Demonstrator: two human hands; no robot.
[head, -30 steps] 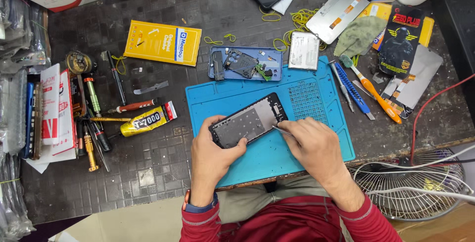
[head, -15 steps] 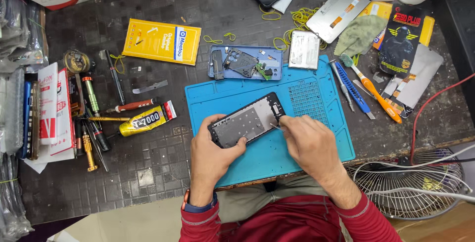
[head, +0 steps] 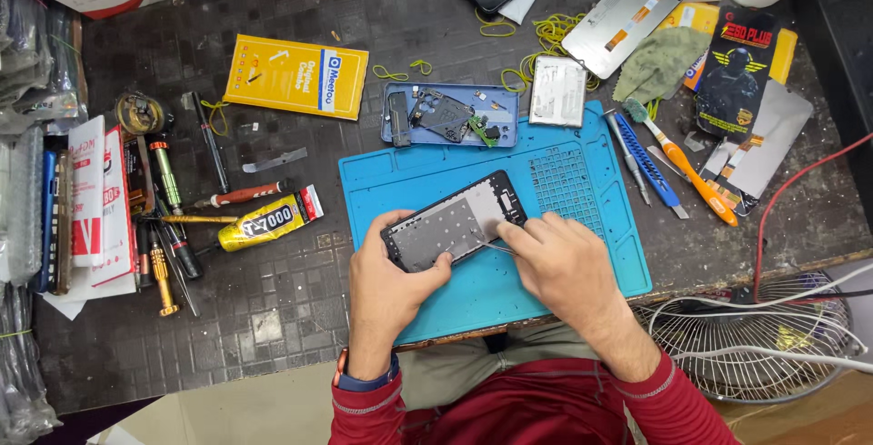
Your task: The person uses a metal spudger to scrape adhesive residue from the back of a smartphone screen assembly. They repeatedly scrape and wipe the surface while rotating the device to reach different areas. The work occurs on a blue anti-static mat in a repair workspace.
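Observation:
An opened phone frame with a black rim and grey inner plate lies tilted on the blue repair mat. My left hand grips its lower left end, thumb on the near edge. My right hand rests at the frame's lower right edge and holds thin metal tweezers, whose tips touch the frame's near side.
A blue parts tray with small phone parts sits behind the mat, a silver battery beside it. A yellow glue tube and screwdrivers lie left. Brushes and a blue tool lie right. A wire fan guard stands at lower right.
My right hand has shifted from the frame's right end down to its near edge, bringing the tweezers against it. The left hand keeps its grip.

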